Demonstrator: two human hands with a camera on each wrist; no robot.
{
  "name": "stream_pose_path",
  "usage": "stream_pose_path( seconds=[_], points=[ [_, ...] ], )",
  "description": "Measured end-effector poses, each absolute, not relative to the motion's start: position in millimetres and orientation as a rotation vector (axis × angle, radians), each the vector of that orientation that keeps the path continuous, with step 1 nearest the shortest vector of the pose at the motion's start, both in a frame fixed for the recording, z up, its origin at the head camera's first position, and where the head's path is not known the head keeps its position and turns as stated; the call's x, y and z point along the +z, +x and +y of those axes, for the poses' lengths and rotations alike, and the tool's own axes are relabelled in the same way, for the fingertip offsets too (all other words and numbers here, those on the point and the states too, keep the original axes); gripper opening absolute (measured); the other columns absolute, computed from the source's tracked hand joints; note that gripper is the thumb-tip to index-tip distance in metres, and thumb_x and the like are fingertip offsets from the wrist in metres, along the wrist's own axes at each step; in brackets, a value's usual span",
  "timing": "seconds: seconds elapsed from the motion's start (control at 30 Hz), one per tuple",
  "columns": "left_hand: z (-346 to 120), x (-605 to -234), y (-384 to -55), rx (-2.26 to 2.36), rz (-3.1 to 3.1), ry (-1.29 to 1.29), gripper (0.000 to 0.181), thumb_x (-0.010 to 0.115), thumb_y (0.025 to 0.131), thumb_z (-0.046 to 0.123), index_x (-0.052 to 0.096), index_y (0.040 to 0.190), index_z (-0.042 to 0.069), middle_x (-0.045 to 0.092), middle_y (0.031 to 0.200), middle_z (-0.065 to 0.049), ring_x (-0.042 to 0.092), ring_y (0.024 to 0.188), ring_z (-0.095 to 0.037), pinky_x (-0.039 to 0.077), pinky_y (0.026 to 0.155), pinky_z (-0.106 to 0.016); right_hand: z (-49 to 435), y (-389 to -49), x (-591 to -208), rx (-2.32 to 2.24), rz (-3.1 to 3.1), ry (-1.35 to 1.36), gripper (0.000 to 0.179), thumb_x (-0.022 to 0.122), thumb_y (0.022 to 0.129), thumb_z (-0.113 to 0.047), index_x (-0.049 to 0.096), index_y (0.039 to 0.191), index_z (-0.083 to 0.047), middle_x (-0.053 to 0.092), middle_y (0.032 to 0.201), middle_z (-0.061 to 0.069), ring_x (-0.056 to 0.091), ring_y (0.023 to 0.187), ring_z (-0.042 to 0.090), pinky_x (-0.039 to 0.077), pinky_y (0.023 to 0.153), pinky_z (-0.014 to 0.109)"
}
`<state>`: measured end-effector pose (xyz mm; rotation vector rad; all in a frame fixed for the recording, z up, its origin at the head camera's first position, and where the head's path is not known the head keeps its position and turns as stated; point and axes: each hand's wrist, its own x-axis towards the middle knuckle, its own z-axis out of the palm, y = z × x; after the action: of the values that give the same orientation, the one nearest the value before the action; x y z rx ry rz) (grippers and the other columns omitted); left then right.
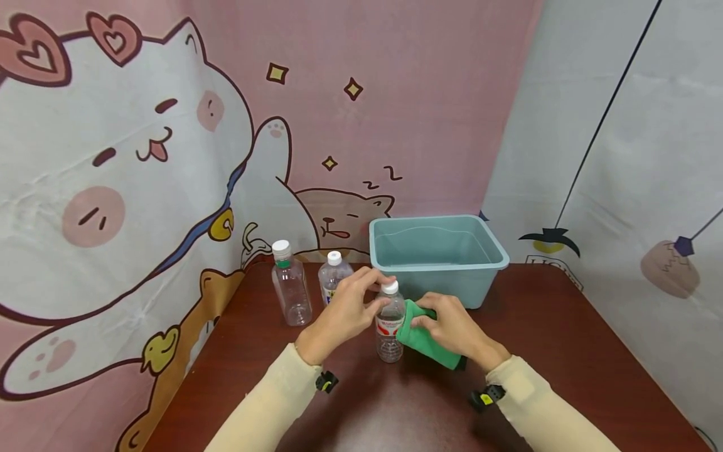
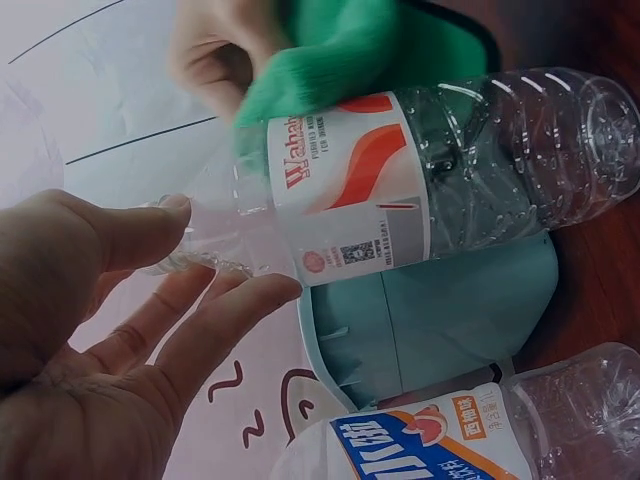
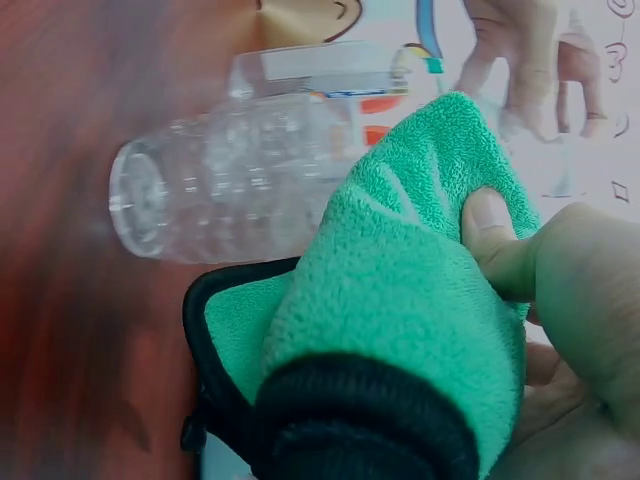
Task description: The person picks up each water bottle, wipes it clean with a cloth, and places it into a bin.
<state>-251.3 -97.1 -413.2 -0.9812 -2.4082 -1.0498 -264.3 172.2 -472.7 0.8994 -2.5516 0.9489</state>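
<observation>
A clear plastic water bottle [image 1: 390,348] with a white cap and a red-and-white label stands upright on the table. My left hand [image 1: 346,307] holds it at the neck, thumb and fingers around the part below the cap. In the left wrist view the label [image 2: 350,190] faces the camera. A green cloth [image 1: 427,342] with black edging is pinched between the thumb and fingers of my right hand [image 1: 454,323]. Its folded corner lies against the bottle's side near the label. In the right wrist view the cloth [image 3: 400,270] covers part of the bottle [image 3: 240,185].
To the left stand a taller clear bottle [image 1: 294,292] with a white cap and green ring, and a labelled bottle [image 1: 333,276] partly behind my left hand. A blue-grey plastic tub [image 1: 452,282] sits at the back of the dark red table [image 1: 536,351]. Printed cloth walls rise behind.
</observation>
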Motion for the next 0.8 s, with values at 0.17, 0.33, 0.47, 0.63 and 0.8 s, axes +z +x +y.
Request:
stream_pose_path(
  seconds=[0.17, 0.33, 0.47, 0.63, 0.8],
  points=[
    [-97.4, -412.8, -252.3, -1.076, -2.397, -1.0, 0.033, 0.089, 0.101, -0.001, 0.077, 0.131, 0.005, 0.078, 0.131, -0.014, 0.084, 0.116, -0.029, 0.072, 0.102, -0.041, 169.4, -261.9, -451.8, 0.972, -2.487, 0.862, 0.015, 0.091, 0.102, -0.012, 0.09, 0.118, -0.013, 0.084, 0.11, -0.002, 0.077, 0.096, 0.013, 0.063, 0.08, 0.031],
    [-98.1, -412.6, -253.4, -1.09, -2.425, -1.005, 0.031, 0.088, 0.103, 0.003, 0.076, 0.132, 0.007, 0.077, 0.132, -0.012, 0.084, 0.118, -0.027, 0.071, 0.103, -0.034, 162.4, -263.1, -439.5, 0.981, -2.438, 0.848, 0.018, 0.091, 0.103, -0.015, 0.09, 0.121, -0.011, 0.081, 0.111, 0.001, 0.073, 0.095, 0.013, 0.061, 0.079, 0.029],
    [-98.8, -412.3, -254.2, -1.086, -2.435, -1.001, 0.028, 0.087, 0.105, 0.005, 0.076, 0.13, 0.008, 0.077, 0.132, -0.012, 0.084, 0.118, -0.026, 0.072, 0.102, -0.035, 157.5, -264.1, -435.1, 0.991, -2.41, 0.872, 0.02, 0.091, 0.103, -0.016, 0.09, 0.123, -0.01, 0.08, 0.112, 0.002, 0.072, 0.095, 0.013, 0.059, 0.077, 0.028],
    [-99.5, -411.6, -254.4, -1.081, -2.433, -1.004, 0.027, 0.086, 0.105, 0.006, 0.077, 0.13, 0.008, 0.078, 0.131, -0.011, 0.084, 0.117, -0.026, 0.072, 0.1, -0.033, 155.9, -262.8, -434.1, 1.007, -2.42, 0.867, 0.02, 0.09, 0.103, -0.014, 0.09, 0.122, -0.009, 0.079, 0.111, 0.002, 0.071, 0.094, 0.013, 0.059, 0.076, 0.028],
    [-99.6, -411.1, -254.5, -1.089, -2.414, -1.01, 0.028, 0.088, 0.104, 0.004, 0.077, 0.13, 0.007, 0.078, 0.131, -0.012, 0.085, 0.115, -0.027, 0.073, 0.099, -0.043, 157.0, -262.7, -433.8, 0.966, -2.436, 0.877, 0.018, 0.091, 0.102, -0.013, 0.09, 0.12, -0.009, 0.079, 0.111, 0.003, 0.072, 0.094, 0.013, 0.06, 0.077, 0.028]
  ],
)
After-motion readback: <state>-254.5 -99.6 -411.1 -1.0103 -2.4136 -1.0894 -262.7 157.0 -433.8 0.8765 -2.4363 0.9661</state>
